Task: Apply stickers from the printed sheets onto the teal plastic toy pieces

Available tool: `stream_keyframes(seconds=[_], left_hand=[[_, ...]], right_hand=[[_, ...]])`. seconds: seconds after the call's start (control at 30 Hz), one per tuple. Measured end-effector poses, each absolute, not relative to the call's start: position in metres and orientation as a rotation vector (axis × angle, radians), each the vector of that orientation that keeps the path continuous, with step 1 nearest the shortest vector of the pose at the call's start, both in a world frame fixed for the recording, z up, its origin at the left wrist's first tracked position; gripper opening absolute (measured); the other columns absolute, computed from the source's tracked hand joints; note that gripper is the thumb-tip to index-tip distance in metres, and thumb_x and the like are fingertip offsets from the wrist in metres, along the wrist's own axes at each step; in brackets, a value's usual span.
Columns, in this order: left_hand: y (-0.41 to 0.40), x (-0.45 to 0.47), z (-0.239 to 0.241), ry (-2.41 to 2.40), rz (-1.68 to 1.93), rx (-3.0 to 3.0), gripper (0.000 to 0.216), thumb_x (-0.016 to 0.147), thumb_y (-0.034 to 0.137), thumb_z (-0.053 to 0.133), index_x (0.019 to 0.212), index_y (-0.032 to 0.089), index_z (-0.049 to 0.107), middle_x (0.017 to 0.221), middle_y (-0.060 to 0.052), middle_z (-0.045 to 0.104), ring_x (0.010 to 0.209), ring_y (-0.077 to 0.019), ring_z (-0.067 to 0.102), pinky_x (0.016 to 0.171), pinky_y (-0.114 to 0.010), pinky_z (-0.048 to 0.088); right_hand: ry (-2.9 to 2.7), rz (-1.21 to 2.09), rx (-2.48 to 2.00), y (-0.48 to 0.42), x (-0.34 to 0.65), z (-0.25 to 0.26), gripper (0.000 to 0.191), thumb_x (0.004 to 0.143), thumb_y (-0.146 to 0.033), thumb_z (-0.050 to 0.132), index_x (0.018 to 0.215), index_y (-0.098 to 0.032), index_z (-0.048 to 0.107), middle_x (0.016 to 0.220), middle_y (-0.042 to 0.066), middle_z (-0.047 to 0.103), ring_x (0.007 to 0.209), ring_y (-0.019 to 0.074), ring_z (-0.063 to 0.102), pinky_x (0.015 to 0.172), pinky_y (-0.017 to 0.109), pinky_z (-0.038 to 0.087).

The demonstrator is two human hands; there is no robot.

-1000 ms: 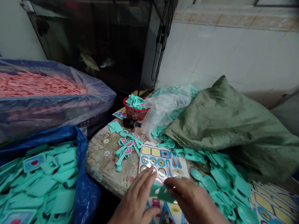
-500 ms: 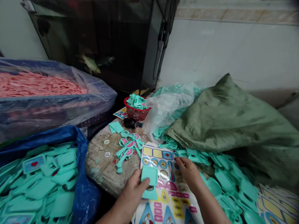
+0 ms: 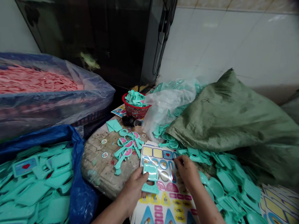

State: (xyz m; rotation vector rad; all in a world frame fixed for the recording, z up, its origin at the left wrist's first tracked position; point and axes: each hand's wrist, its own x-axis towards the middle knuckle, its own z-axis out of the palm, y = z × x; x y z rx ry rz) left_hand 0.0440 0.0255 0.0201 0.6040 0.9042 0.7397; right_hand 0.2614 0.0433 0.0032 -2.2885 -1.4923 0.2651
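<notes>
My left hand [image 3: 133,186] is closed around a teal plastic toy piece [image 3: 150,176] with a square panel and a cut-out below it, held over a sticker sheet [image 3: 166,204]. The sheet tops a stack and carries yellow panels, round blue stickers, pink shapes and blue triangles. At its upper right edge, beside a heart sticker [image 3: 167,154], the fingers of my right hand [image 3: 185,167] are pinched together on the sheet. The fingertips partly hide what lies between them. Left of the sheet lie several teal toy pieces [image 3: 128,144] with pink fan-shaped stickers.
A blue bag [image 3: 78,155] of teal pieces stands at left, below a plastic-lined crate [image 3: 95,97] of pink pieces. A red basket [image 3: 136,112] sits at the worn table's [image 3: 94,159] back. At right are a green sack [image 3: 239,116], loose teal pieces [image 3: 226,183] and more sheets [image 3: 280,205].
The toy piece in my left hand has tilted slightly, and its panel now catches the light. My right hand stays at the sheet's upper right edge. The view has shifted slightly.
</notes>
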Motion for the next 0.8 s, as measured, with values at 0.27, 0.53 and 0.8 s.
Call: stream_keyframes(seconds=[0.27,0.53,0.8], left_hand=[[0.028,0.044,0.017,0.915,0.721,0.613,0.035,0.073,0.035,0.061,0.102,0.017,0.054,0.086,-0.004,0.056,0.081,-0.0174,0.056,0.064,-0.031,0.053],[0.03,0.045,0.018,0.93,0.69,0.667,0.035,0.075,0.033,0.056,0.106,0.017,0.052,0.088,-0.006,0.057,0.081,-0.0178,0.056,0.062,-0.03,0.052],[0.027,0.043,0.019,0.927,0.685,0.708,0.03,0.076,0.035,0.056,0.1,0.017,0.053,0.085,-0.004,0.055,0.082,-0.0179,0.056,0.061,-0.029,0.052]], right_hand=[[-1.492,0.265,-2.312,0.045,0.264,0.0,0.017,0.084,-0.032,0.04,0.078,-0.021,0.052,0.079,0.004,0.06,0.069,0.0182,0.055,0.06,0.027,0.035],[-1.377,0.3,-2.38,0.048,0.263,-0.002,0.019,0.083,-0.038,0.043,0.079,-0.022,0.053,0.071,0.003,0.061,0.063,0.0183,0.055,0.054,0.026,0.032],[-1.359,0.233,-2.397,0.048,0.253,0.004,0.019,0.085,-0.034,0.04,0.079,-0.022,0.052,0.077,0.004,0.06,0.066,0.0186,0.054,0.053,0.027,0.029]])
